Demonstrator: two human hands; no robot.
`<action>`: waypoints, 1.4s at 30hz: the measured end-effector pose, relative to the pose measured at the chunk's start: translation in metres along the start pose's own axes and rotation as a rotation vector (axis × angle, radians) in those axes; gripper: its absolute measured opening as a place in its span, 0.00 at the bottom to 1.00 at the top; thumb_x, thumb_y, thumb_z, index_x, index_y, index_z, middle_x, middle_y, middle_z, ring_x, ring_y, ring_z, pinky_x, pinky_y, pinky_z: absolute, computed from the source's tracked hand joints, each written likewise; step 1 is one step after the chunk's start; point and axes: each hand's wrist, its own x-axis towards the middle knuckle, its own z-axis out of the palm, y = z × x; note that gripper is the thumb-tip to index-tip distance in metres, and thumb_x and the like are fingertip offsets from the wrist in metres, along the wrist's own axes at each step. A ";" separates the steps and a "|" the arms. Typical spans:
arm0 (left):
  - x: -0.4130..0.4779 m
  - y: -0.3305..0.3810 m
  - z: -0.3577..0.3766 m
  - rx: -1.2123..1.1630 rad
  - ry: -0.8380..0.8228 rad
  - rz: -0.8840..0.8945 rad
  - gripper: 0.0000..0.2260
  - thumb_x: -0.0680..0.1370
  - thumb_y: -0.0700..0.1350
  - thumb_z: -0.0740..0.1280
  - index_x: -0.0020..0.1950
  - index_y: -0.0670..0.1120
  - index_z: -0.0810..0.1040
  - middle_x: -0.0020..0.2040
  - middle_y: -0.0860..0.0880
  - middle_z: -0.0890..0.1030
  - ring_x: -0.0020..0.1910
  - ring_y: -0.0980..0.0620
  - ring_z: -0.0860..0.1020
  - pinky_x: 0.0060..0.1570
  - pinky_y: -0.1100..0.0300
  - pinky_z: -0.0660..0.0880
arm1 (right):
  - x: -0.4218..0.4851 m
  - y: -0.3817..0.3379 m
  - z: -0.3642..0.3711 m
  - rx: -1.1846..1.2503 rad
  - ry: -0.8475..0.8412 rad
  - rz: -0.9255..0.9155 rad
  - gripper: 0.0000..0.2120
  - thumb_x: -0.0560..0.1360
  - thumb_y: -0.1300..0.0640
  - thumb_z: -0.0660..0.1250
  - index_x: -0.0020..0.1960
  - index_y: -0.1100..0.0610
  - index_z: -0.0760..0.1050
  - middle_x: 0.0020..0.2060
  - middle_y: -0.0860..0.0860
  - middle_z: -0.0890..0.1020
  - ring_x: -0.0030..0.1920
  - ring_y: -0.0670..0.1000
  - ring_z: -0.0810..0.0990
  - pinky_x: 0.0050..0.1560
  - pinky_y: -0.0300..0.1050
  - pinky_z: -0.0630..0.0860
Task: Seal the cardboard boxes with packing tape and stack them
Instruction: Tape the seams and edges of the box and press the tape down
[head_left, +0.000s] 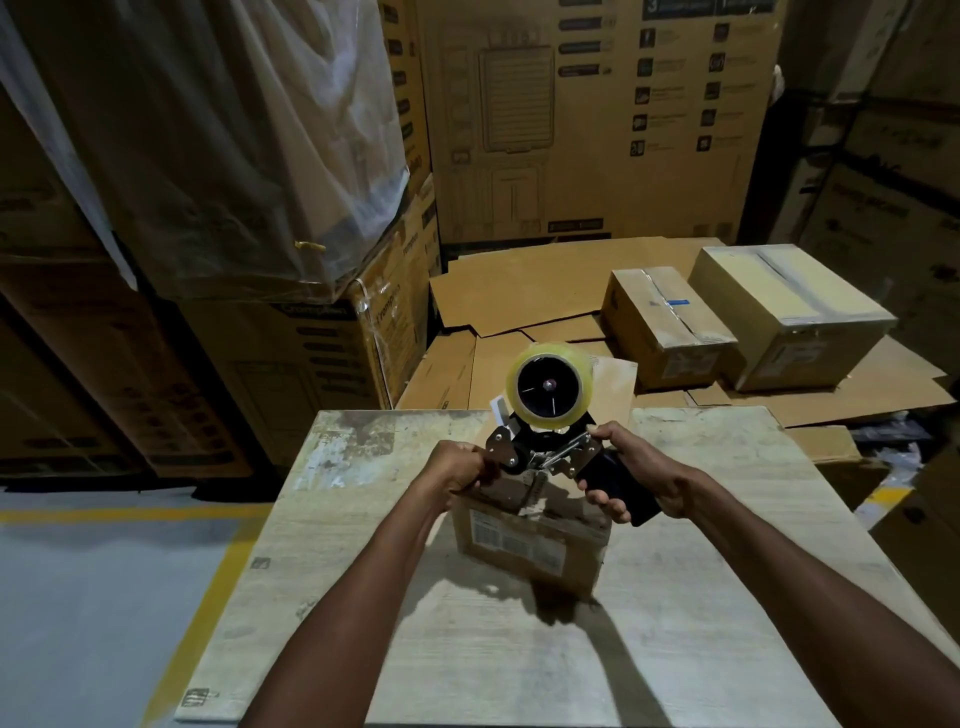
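Two hands on one tape dispenser (540, 460), raised just above one small cardboard box (530, 545) near the middle of the desk (675, 623). Right hand (641, 480) wrapped round the black handle, probably to steer and pull. Left hand (460, 470) curled at the roller end, pinching there, likely to free or draw out the tape end; no telling whether any tape sits between the fingers. One roll of clear tape (549, 384) up on the hub, broadside to the camera, so seemingly tilted for threading rather than laying. Top of the small box hidden under the dispenser; cannot tell whether taped. By that reading, sealing here not yet done.

Counted: one dispenser, one roll, one box on the desk. Two more on the far right, well apart from the desk: a smaller sealed box (670, 322) and a larger sealed box (789, 306), side by side on flattened cardboard sheets (519, 296) over the floor. Both taped along the top seam, neither on the other, so presumably finished and waiting for stacking.
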 end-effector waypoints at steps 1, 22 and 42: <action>0.002 0.000 -0.005 0.050 0.005 0.028 0.12 0.73 0.28 0.71 0.32 0.41 0.82 0.29 0.45 0.82 0.22 0.55 0.75 0.24 0.65 0.68 | 0.003 0.001 0.003 -0.010 -0.005 0.004 0.37 0.77 0.27 0.56 0.48 0.63 0.77 0.36 0.57 0.74 0.30 0.53 0.69 0.32 0.46 0.67; 0.043 -0.050 -0.068 0.356 0.079 0.266 0.10 0.79 0.40 0.73 0.39 0.37 0.84 0.35 0.41 0.85 0.32 0.47 0.77 0.34 0.54 0.73 | 0.005 0.022 0.025 -0.259 0.108 0.018 0.34 0.81 0.32 0.55 0.47 0.63 0.78 0.35 0.56 0.78 0.30 0.52 0.74 0.33 0.44 0.71; 0.041 -0.087 -0.040 0.229 0.138 0.307 0.04 0.82 0.46 0.66 0.49 0.48 0.79 0.43 0.46 0.81 0.42 0.46 0.80 0.43 0.50 0.78 | 0.004 0.033 0.029 -0.297 0.141 0.012 0.31 0.81 0.33 0.56 0.54 0.63 0.74 0.34 0.56 0.78 0.31 0.52 0.74 0.33 0.44 0.72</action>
